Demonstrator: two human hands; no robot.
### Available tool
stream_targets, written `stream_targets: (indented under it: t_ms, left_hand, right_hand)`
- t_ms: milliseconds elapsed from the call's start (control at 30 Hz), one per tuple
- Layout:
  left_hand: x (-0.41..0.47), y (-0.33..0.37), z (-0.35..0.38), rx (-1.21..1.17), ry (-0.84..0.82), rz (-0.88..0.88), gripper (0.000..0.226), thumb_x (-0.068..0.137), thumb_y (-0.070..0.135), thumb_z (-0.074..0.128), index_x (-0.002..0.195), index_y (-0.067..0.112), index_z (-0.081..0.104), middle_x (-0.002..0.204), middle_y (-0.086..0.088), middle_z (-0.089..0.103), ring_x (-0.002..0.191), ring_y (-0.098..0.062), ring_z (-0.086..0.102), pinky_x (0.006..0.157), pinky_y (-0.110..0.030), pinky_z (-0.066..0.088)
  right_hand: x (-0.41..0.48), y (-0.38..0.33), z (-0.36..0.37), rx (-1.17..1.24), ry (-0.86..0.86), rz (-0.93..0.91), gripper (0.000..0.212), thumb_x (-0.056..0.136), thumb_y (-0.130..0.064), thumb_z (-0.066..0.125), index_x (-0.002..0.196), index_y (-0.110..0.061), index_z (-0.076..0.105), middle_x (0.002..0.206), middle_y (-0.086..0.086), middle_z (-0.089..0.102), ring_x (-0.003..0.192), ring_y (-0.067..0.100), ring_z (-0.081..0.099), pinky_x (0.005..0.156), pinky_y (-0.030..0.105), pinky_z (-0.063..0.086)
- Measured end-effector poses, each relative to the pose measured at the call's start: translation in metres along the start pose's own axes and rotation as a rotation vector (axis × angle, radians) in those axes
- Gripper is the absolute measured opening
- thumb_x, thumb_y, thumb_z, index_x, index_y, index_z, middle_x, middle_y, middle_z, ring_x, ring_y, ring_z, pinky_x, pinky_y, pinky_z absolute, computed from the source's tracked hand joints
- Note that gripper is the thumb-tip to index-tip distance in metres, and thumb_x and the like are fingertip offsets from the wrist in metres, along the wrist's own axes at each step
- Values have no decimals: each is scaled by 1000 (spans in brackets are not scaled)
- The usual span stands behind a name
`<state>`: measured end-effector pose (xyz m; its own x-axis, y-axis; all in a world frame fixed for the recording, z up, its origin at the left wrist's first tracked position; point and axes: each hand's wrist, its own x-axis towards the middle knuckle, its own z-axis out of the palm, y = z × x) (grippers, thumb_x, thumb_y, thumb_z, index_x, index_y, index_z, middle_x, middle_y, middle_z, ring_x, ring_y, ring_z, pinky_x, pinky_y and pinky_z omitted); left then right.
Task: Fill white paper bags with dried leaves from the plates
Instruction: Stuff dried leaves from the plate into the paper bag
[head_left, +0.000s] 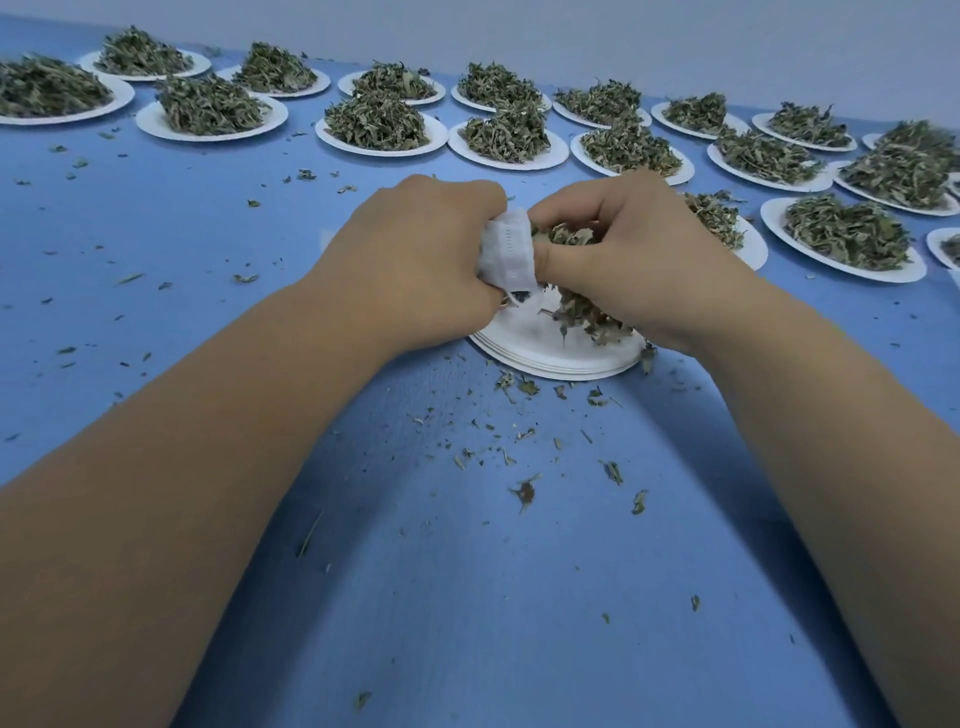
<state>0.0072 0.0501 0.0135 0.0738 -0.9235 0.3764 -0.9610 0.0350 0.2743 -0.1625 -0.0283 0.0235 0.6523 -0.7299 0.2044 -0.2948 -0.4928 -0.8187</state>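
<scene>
Over the stacked white paper plates (545, 358), your left hand (415, 260) grips the flimsy white paper bag (506, 254), 9 o'clock of the brittle dried leaves (582, 306) your right hand (634, 254) pinches; I'd hold its rim.

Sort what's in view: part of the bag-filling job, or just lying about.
In the job: left hand, bag, right hand, leaves it holds, stack of plates beneath, heaped plates behind.
Lying about: leaf crumbs scattered on the blue table.
</scene>
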Motion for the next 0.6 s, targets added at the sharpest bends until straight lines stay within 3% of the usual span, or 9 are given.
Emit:
stream_targets:
  t_ms: [167,267,333,433,533,600]
  left_hand:
    - [1,1,3,61,-18,-19,24,77,30,66,82,25,43,75,3,49,75,-28,51,57,-34,36]
    - [1,-3,1,94,-22,-28,22,78,30,67,84,23,47,76,0,51,75,-28,52,55,-33,36]
    - [0,-2,1,98,-38,-18,23,77,30,66,80,24,44,75,1,50,73,-28,51,53,-32,32]
    - [1,0,3,129,-62,-1,19,78,30,65,86,23,49,79,0,52,76,-29,53,55,-32,34]
    - [3,0,3,183,-82,31,18,78,27,62,84,23,46,77,0,51,74,-28,52,56,-32,34]
    - [4,2,3,221,-104,49,17,78,26,61,83,24,45,76,1,49,72,-26,50,55,-31,32]
  right_hand:
    - [1,-4,0,34,-78,26,24,79,-19,62,100,-21,71,83,-2,67,73,11,57,71,33,48]
    - [0,-4,-17,-53,-87,21,29,76,-29,57,103,-33,67,106,-11,72,103,13,66,95,44,52]
    - [-5,-2,-33,-187,-155,12,32,77,-41,59,108,-47,65,115,-23,66,111,2,63,89,43,54]
    - [-15,1,-44,-455,-313,21,45,71,-68,71,112,-63,55,115,-37,58,103,-11,61,80,27,48]
    - [-15,6,-36,-540,-340,-17,55,75,-58,78,124,-54,53,97,-54,51,86,-28,53,69,15,43]
    - [-13,7,-31,-565,-256,-52,54,76,-51,82,125,-45,59,93,-40,58,80,-25,54,68,13,43]
